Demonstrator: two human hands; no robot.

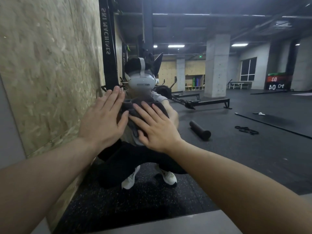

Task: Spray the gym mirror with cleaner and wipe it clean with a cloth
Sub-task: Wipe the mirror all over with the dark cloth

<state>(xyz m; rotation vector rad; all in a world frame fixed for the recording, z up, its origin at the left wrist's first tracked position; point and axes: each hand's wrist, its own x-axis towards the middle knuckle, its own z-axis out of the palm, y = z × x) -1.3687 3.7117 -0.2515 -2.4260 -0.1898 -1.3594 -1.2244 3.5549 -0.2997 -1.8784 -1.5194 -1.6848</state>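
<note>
- Your left hand (103,119) lies flat with straight fingers against the large wall mirror (236,149), at frame centre, its thumb touching the cloth.
- Your right hand (156,128) presses the dark grey folded cloth (135,107) to the glass, fingers straight, gripping nothing.
- A black foam roller (200,128) shows reflected at right of centre.

One cloth (135,107); two hands: left hand (103,119), right hand (155,127); one mirror (236,98).

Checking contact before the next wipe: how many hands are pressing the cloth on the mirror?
2. The left hand lies flat on the left side of the dark cloth; the right hand presses its right side, fingers straight.
</note>
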